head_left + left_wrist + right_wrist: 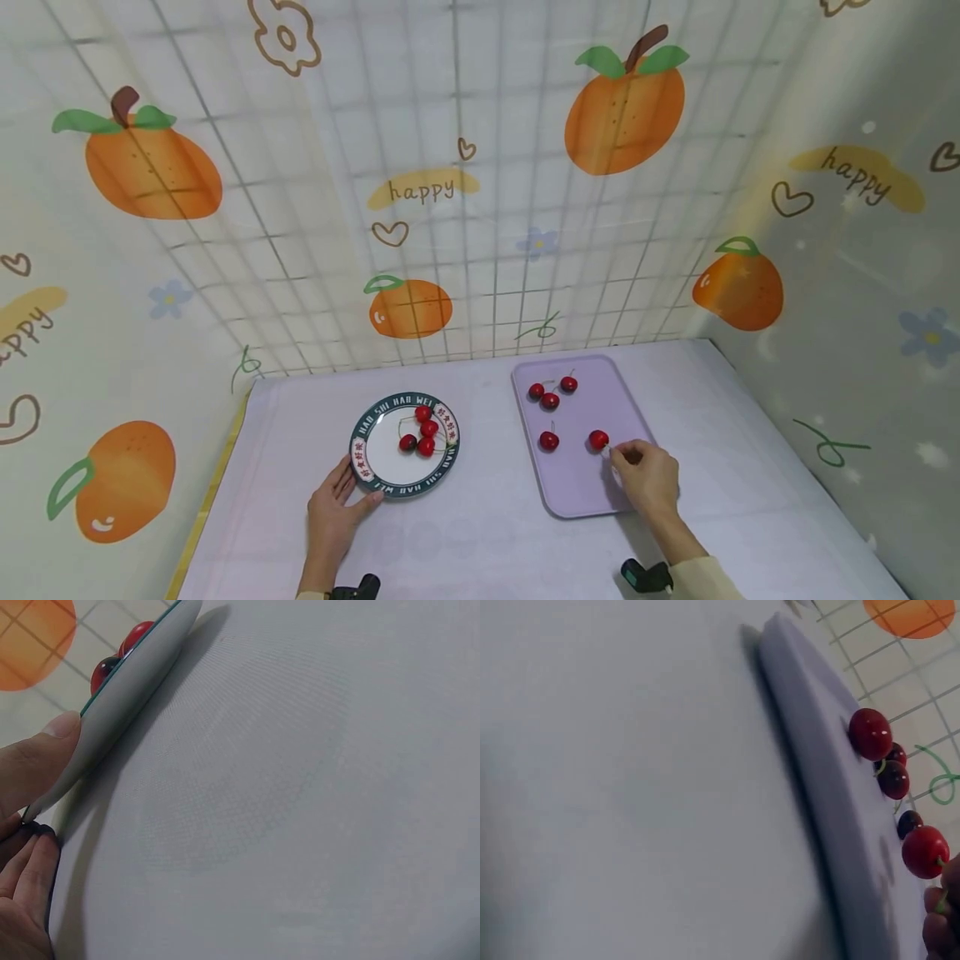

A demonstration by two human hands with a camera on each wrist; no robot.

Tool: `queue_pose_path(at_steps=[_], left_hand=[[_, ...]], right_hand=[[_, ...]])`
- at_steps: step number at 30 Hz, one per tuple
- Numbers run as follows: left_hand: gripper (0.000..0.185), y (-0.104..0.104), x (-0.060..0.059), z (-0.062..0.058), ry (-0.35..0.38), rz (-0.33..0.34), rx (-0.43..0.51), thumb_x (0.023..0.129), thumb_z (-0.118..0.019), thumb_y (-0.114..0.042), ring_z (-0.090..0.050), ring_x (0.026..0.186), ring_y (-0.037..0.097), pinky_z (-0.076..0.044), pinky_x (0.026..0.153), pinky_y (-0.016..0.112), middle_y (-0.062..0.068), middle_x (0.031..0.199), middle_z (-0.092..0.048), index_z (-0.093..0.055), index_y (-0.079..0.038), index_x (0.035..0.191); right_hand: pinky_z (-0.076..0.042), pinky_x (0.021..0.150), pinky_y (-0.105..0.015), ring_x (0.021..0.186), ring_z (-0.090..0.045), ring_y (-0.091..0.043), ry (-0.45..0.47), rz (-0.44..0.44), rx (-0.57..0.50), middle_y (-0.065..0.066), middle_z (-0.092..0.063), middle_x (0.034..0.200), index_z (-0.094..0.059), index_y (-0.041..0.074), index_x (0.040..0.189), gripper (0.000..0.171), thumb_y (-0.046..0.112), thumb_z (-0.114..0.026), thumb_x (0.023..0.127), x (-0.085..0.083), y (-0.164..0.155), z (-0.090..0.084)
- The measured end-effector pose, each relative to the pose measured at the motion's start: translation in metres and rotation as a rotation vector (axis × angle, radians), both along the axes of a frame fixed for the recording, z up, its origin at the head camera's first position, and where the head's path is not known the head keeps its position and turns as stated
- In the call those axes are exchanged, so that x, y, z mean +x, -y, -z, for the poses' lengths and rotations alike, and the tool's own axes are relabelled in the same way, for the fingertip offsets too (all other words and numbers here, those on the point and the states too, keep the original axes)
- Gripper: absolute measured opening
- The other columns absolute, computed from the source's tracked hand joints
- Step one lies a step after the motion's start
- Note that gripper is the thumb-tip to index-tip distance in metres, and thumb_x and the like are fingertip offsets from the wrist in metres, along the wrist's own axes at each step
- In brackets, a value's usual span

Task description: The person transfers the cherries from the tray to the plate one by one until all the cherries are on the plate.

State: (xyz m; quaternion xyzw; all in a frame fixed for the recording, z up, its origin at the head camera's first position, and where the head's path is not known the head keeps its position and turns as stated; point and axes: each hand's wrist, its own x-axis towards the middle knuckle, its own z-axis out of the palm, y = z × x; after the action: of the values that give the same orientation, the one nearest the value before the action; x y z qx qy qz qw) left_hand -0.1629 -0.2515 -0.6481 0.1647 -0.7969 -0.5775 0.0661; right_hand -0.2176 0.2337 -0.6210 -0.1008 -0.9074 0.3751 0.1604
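Note:
My left hand (pixel 331 514) holds the near-left rim of a round plate (pixel 378 482) with a dark green lettered border. In the left wrist view the thumb (pixel 41 761) lies on the plate's edge and the other fingers are by its underside. Several red cherries (pixel 426 447) with stems sit on the plate's right half. Over the lilac tray (pixel 573 492), my right hand (pixel 649 482) pinches the stem of a red cherry (pixel 598 440). That cherry (pixel 925 852) hangs close by the fingertips in the right wrist view.
On the tray's left side lie several more cherries, one (pixel 549 441) apart and a group (pixel 550 401) near the far end. A white cloth (pixel 465 542) covers the table. Behind it hangs a printed curtain (pixel 495 275) over a wire grid.

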Motion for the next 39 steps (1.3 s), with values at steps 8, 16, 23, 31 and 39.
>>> queue_pose_path(at_steps=[8,16,23,31,39], left_hand=[[0.100,0.001,0.000,0.001,-0.010,0.010,0.002,0.075,-0.096,-0.014,-0.045,0.148,0.034,-0.046,0.115,0.025,0.020,0.162,-0.042,-0.042,0.000,0.158],[0.101,0.001,0.000,0.000,-0.018,-0.009,0.004,0.073,-0.097,-0.013,-0.047,0.147,0.034,-0.047,0.113,0.024,0.020,0.162,-0.044,-0.043,-0.001,0.157],[0.101,0.001,0.001,0.001,-0.014,0.003,0.014,0.073,-0.097,-0.016,-0.045,0.148,0.034,-0.047,0.114,0.024,0.020,0.162,-0.043,-0.043,-0.001,0.157],[0.101,0.000,0.000,0.000,-0.018,0.000,0.005,0.073,-0.097,-0.016,-0.046,0.147,0.035,-0.048,0.113,0.023,0.021,0.161,-0.043,-0.043,-0.001,0.157],[0.102,0.002,-0.002,0.003,-0.006,0.003,0.015,0.074,-0.096,-0.014,-0.046,0.148,0.032,-0.046,0.112,0.020,0.018,0.163,-0.043,-0.042,-0.002,0.158]], right_hand=[[-0.043,0.049,-0.018,0.068,-0.057,-0.018,-0.116,0.005,-0.068,-0.008,-0.071,0.075,-0.078,0.001,0.089,0.010,0.010,-0.078,0.092,-0.008,0.007,-0.030],[-0.041,0.049,-0.013,0.066,-0.057,-0.015,-0.253,0.011,-0.085,-0.011,-0.073,0.076,-0.078,0.000,0.087,0.009,0.008,-0.080,0.090,-0.020,0.016,-0.066],[-0.042,0.049,-0.013,0.071,-0.058,-0.014,-0.289,-0.006,-0.124,-0.012,-0.073,0.079,-0.077,-0.001,0.090,0.010,0.009,-0.079,0.093,-0.026,0.024,-0.090],[-0.043,0.048,-0.014,0.072,-0.059,-0.011,-0.325,-0.052,-0.225,-0.012,-0.072,0.080,-0.078,-0.001,0.090,0.010,0.009,-0.080,0.092,-0.033,0.037,-0.099],[-0.042,0.051,-0.015,0.071,-0.058,-0.009,-0.320,-0.086,-0.312,-0.013,-0.072,0.080,-0.078,-0.002,0.088,0.006,0.004,-0.080,0.090,-0.038,0.063,-0.100]])
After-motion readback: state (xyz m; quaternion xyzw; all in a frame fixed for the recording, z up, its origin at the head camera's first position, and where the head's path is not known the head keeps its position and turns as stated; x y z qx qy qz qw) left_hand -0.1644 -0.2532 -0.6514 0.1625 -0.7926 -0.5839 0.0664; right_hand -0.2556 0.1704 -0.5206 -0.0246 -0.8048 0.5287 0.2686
